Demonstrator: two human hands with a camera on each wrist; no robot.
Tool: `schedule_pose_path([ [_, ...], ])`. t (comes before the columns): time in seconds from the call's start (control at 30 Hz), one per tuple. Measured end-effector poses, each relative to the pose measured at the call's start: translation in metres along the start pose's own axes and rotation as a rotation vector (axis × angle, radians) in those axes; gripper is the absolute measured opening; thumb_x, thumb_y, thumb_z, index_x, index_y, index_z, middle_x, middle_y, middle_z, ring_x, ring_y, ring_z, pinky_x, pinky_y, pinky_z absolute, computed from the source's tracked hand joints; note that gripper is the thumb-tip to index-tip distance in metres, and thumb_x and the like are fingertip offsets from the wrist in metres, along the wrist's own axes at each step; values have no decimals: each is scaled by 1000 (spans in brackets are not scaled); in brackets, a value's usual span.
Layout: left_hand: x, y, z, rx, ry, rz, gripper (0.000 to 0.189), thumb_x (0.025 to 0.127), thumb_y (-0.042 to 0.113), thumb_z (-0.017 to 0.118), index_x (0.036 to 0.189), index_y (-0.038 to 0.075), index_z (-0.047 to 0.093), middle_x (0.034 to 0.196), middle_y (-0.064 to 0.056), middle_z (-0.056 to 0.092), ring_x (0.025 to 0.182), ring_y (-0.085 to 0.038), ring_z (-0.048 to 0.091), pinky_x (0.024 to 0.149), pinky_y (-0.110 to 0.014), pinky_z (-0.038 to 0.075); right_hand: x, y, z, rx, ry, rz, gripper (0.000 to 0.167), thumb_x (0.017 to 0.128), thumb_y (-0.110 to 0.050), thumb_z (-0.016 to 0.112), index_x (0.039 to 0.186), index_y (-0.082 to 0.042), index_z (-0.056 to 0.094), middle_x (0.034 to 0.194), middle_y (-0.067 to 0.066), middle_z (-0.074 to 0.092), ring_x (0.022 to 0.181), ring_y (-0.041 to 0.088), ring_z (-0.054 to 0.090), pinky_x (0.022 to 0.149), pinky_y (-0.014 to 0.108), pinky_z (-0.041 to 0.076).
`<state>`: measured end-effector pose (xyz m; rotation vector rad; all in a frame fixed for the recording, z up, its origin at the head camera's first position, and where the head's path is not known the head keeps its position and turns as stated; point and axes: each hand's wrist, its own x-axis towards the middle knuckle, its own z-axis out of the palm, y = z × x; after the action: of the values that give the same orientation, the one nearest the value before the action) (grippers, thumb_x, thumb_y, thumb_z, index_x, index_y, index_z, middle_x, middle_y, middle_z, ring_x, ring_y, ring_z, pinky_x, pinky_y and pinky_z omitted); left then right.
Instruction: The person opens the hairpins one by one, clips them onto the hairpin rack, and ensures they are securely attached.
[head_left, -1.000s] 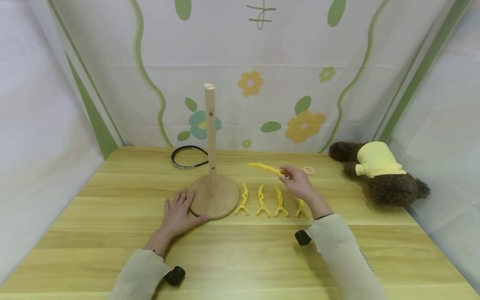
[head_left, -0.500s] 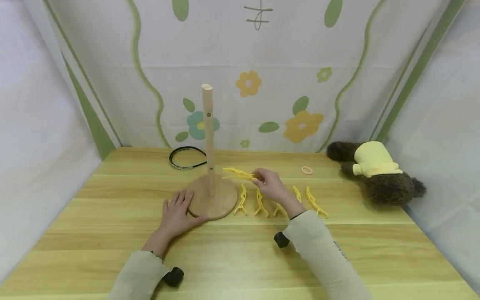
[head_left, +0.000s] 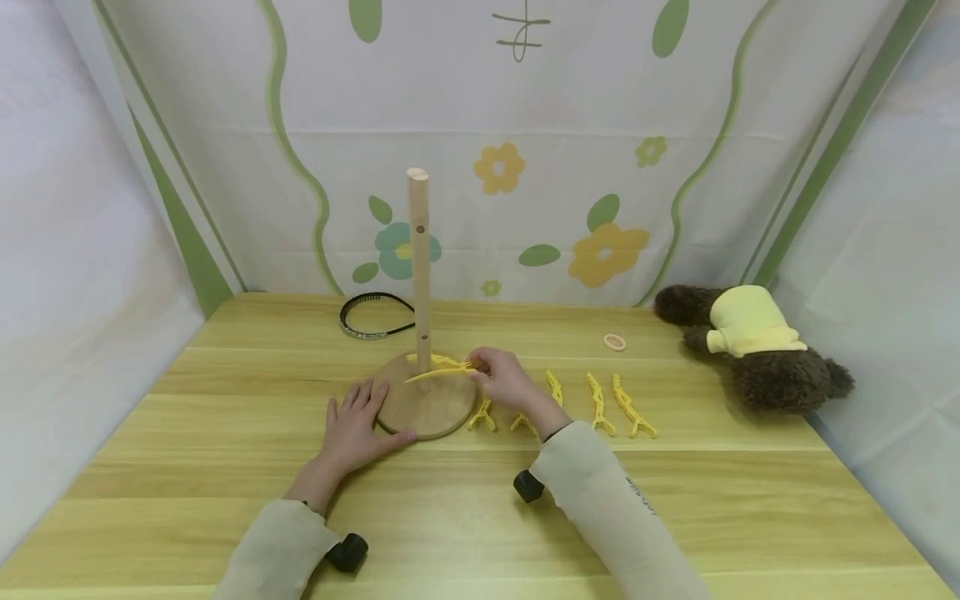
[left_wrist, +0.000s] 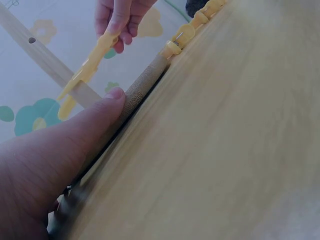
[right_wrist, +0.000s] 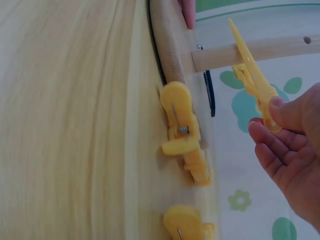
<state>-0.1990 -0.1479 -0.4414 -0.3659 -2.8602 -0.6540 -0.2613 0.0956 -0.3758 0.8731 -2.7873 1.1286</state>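
A round wooden base [head_left: 429, 410] carries an upright wooden post [head_left: 421, 279]. My left hand [head_left: 356, 435] rests on the base's left edge with its fingers spread. Thumb and fingers of my right hand [head_left: 507, 382] pinch the handle end of a yellow alligator hair clip [right_wrist: 257, 85] low by the post. The clip's two arms are spread apart; in the head view one passes in front of the post and the other behind it. Several more yellow hair clips [head_left: 597, 403] lie in a row right of the base, some partly hidden by my right hand and forearm.
A black headband [head_left: 363, 335] lies behind the post to the left. A small pale ring [head_left: 615, 342] is at the back right. Further right lies a brown plush toy [head_left: 780, 379] in a yellow shirt. A printed curtain stands behind the table.
My right hand has carried the hair clip leftward and down from above the row to the post, and the clip's arms have spread. My left hand has stayed on the base.
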Motion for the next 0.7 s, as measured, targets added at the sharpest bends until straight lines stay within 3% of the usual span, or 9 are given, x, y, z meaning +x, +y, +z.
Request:
schedule_pose_path([
  [0.7, 0, 2, -3, -20, -2, 9, 95, 66, 67, 54, 134, 6, 30, 134, -25, 24, 122, -42, 15, 90, -61, 2, 9, 4, 16, 22, -22, 24, 22, 83, -3, 55, 104, 3, 58, 92, 10, 60, 81, 18, 57, 67, 25, 45],
])
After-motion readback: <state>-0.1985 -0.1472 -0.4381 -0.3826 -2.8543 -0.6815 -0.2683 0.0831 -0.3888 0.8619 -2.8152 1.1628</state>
